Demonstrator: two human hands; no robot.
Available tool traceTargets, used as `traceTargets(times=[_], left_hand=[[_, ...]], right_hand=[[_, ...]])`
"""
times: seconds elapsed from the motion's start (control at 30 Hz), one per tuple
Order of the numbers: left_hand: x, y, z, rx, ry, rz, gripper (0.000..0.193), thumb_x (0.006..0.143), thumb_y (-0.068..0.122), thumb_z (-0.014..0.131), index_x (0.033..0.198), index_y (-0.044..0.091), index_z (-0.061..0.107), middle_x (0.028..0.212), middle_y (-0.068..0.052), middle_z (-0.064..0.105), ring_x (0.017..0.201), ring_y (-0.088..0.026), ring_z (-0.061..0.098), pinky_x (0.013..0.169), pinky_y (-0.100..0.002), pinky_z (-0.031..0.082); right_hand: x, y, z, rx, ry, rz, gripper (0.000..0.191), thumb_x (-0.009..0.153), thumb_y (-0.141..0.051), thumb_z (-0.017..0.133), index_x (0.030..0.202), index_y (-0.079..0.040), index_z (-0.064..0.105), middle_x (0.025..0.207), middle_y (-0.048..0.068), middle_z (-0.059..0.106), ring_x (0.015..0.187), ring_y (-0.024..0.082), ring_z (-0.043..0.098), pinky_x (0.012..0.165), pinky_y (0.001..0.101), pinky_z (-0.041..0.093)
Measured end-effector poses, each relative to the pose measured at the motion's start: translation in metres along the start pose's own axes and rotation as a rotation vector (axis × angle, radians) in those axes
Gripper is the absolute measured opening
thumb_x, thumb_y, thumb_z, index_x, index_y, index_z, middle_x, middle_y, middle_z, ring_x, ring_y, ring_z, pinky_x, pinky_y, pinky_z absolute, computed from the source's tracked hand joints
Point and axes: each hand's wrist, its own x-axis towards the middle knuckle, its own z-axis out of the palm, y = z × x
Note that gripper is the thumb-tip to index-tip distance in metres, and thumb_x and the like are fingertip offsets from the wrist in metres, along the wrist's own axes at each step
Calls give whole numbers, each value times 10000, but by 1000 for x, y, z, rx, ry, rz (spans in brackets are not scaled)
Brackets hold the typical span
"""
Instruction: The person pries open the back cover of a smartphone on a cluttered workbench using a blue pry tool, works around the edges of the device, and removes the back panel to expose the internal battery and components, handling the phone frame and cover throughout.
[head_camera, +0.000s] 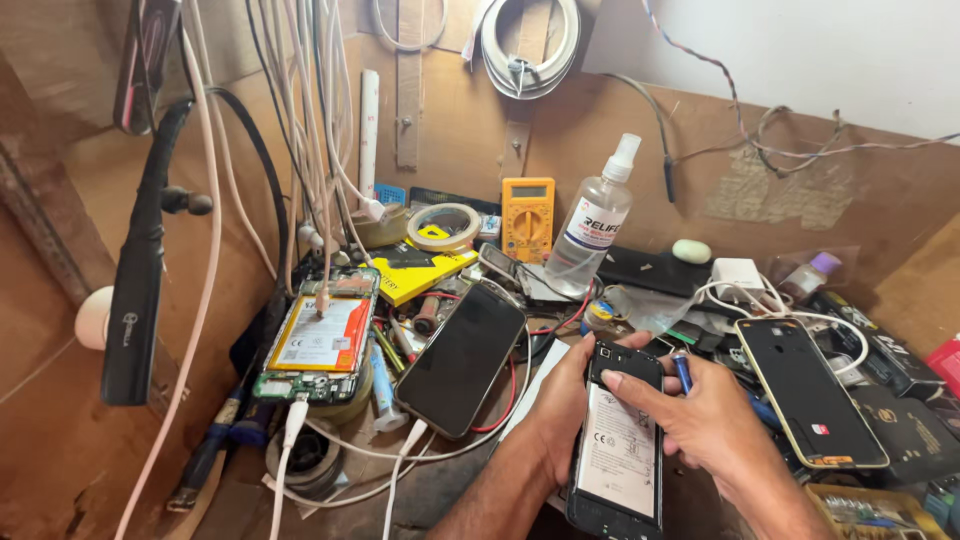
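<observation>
— What do you see on the surface?

— I see a cluttered wooden tabletop (440, 490) boxed in by brown board walls, cables hanging down the left. My left hand (560, 405) grips the opened phone (620, 440) from its left edge, battery side up, low and centre. My right hand (700, 410) pinches a blue-handled tool (682, 372) and rests fingers on the phone's top.

— And around it?

— A dark phone (462, 358) on a charging lead, an exposed phone with an orange battery (322, 338), a yellow multimeter (527, 217), a clear spray bottle (592, 222), and a black back cover (808, 390) at right.
</observation>
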Motion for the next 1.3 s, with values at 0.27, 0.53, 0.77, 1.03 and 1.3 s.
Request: traceTargets(times=[0.27, 0.53, 0.77, 1.03, 1.3], left_hand=[[-7, 3, 1, 52, 70, 22, 671, 1097, 590, 168, 1563, 229, 489, 1250, -105, 725, 1008, -291, 707, 846, -454, 588], [-4, 2, 9, 89, 126, 35, 647, 1080, 568, 217, 1546, 218, 498, 1152, -102, 721, 933, -284, 698, 788, -449, 584], [-8, 0, 8, 61, 124, 52, 667, 1083, 566, 205, 1546, 202, 520, 1138, -106, 728, 953, -285, 708, 821, -455, 592], [-11, 1, 13, -35, 11, 39, 630, 1118, 515, 245, 1566, 193, 548, 1190, -117, 731, 996, -268, 718, 861, -419, 606], [-14, 4, 16, -72, -78, 85, 596, 1128, 475, 278, 1564, 160, 535, 1177, -143, 717, 967, -263, 724, 836, -395, 612]], right_hand=[[8, 3, 9, 18, -23, -73, 620, 673, -469, 930, 923, 13, 629, 687, 57, 581, 447, 138, 510, 356, 294, 364], [3, 1, 5, 76, -78, -38, 591, 697, -542, 872, 866, -39, 613, 645, 22, 535, 435, 122, 472, 352, 284, 312], [0, 1, 12, 49, -17, -50, 608, 704, -536, 891, 834, -46, 555, 630, 29, 500, 427, 131, 440, 357, 288, 314], [1, 6, 11, -111, 144, -229, 618, 639, -532, 894, 880, -18, 649, 641, 6, 588, 477, 94, 524, 376, 284, 425], [-8, -11, 1, 76, -19, -46, 542, 826, -549, 786, 1001, -47, 685, 609, 21, 488, 439, 142, 448, 366, 308, 296]])
